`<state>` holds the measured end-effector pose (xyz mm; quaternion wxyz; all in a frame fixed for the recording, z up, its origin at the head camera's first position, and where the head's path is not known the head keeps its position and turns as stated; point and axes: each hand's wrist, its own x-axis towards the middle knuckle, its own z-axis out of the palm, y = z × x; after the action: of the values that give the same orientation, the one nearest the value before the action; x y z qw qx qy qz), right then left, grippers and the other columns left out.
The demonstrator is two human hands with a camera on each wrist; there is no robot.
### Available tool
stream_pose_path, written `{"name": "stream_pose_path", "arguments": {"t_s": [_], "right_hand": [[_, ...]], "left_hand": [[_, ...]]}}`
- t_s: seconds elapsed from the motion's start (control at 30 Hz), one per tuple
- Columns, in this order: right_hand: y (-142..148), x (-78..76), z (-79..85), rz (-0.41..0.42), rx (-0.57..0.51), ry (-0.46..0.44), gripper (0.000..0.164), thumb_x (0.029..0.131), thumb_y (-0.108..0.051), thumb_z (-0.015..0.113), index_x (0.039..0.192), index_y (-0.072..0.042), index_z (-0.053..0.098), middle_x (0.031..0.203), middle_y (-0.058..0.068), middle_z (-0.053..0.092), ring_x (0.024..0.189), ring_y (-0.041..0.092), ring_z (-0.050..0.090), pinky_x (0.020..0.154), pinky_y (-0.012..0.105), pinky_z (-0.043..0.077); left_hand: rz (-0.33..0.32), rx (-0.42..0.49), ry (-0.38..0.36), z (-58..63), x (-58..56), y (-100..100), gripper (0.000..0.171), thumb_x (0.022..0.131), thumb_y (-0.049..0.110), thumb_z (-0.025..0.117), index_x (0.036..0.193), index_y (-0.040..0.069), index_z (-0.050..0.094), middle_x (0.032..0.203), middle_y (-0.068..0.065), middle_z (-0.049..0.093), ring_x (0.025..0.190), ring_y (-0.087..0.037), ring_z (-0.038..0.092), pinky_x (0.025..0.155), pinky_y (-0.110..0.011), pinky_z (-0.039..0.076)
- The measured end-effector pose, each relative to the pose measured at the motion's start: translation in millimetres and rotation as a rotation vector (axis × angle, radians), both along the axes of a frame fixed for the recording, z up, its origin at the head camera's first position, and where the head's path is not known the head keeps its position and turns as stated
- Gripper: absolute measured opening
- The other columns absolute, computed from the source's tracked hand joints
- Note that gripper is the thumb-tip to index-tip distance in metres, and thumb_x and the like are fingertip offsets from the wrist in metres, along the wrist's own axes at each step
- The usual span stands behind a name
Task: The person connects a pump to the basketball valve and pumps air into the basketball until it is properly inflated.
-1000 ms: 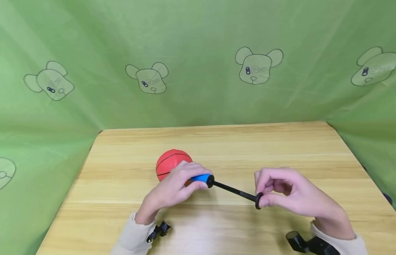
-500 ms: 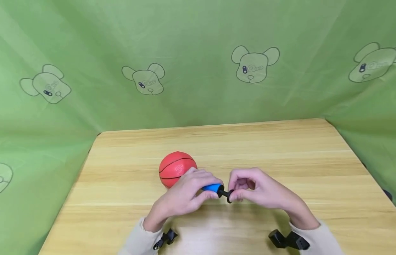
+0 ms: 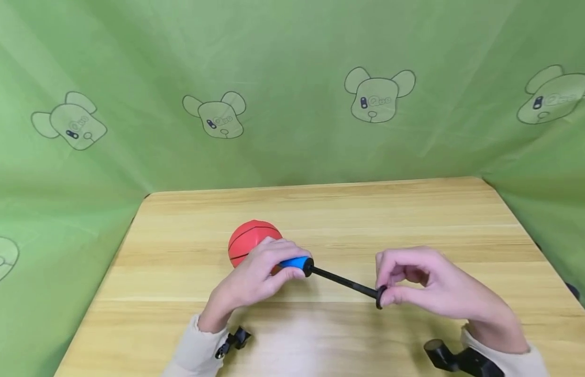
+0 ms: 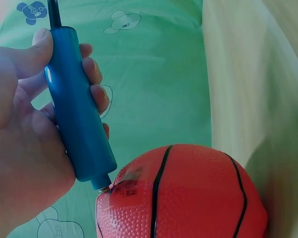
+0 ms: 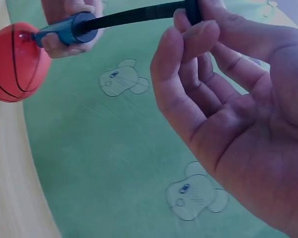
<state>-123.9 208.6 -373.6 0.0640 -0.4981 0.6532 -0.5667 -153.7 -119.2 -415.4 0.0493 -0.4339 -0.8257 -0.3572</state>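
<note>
A blue hand pump (image 4: 79,104) is gripped round its barrel by my left hand (image 3: 256,275). Its nozzle end meets the surface of a red ball (image 4: 188,193) with black basketball lines, as the left wrist view shows. The black plunger rod (image 3: 344,281) is drawn far out of the barrel toward the right. My right hand (image 3: 429,283) pinches the round black handle (image 3: 381,297) at the rod's end between thumb and fingers. In the head view the left hand partly covers both ball and barrel.
The ball lies on a light wooden table (image 3: 367,220). Green cloth (image 3: 292,141) printed with bear heads stands behind the table and along its sides. Black wrist cameras (image 3: 233,342) sit on both sleeves.
The right hand pushed the plunger in near the barrel half a second ago, and has now pulled it out to the right again. Ball and left hand shifted slightly left and up.
</note>
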Motion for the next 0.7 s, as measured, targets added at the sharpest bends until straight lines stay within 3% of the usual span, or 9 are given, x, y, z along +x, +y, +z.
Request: {"name": "stream_pose_path", "arguments": {"t_s": [0.1,0.2,0.37,0.53,0.7], "right_hand": [[-6,-1.8,-3.0,-0.032,0.037,-0.053,0.037,0.082,0.022,0.070,0.100,-0.010,0.064,0.086,0.002,0.062,0.067,0.015,0.060,0.055,0.027,0.049],[-17,-6.2,-11.0,-0.066,0.077,-0.161,0.027,0.088,0.015,0.069,0.097,-0.011,0.065,0.085,0.004,0.065,0.067,0.016,0.062,0.056,0.030,0.052],[-39,-18.3,-31.9,-0.079,0.116,-0.279,0.007,0.094,0.000,0.072,0.094,-0.005,0.066,0.084,0.009,0.070,0.069,0.015,0.066,0.059,0.031,0.056],[-46,-20.2,-40.8,-0.085,0.109,-0.254,0.008,0.094,-0.001,0.072,0.095,-0.005,0.065,0.082,0.010,0.070,0.068,0.015,0.066,0.058,0.029,0.055],[-36,-11.1,-25.5,-0.107,0.136,-0.179,0.016,0.094,0.002,0.071,0.096,-0.013,0.066,0.083,0.003,0.069,0.068,0.016,0.066,0.058,0.030,0.053]], "left_hand": [[0.006,0.000,0.012,-0.5,1.6,1,0.020,0.102,0.029,0.065,0.118,0.018,0.070,0.100,0.016,0.064,0.096,-0.002,0.056,0.094,-0.035,0.037],[0.005,-0.002,0.028,-2.1,4.8,6,0.020,0.101,0.029,0.065,0.117,0.018,0.070,0.098,0.015,0.064,0.095,-0.002,0.056,0.091,-0.034,0.037],[-0.002,-0.046,0.051,-6.3,11.2,16,0.020,0.103,0.032,0.063,0.116,0.018,0.070,0.095,0.014,0.061,0.091,-0.001,0.054,0.087,-0.030,0.036],[-0.020,-0.075,0.084,-8.2,11.4,20,0.021,0.104,0.035,0.060,0.115,0.020,0.071,0.095,0.014,0.060,0.090,-0.001,0.054,0.088,-0.029,0.035],[-0.089,-0.055,0.069,-5.2,6.5,19,0.020,0.106,0.035,0.057,0.115,0.021,0.069,0.098,0.015,0.061,0.092,0.001,0.054,0.089,-0.029,0.038]]}}
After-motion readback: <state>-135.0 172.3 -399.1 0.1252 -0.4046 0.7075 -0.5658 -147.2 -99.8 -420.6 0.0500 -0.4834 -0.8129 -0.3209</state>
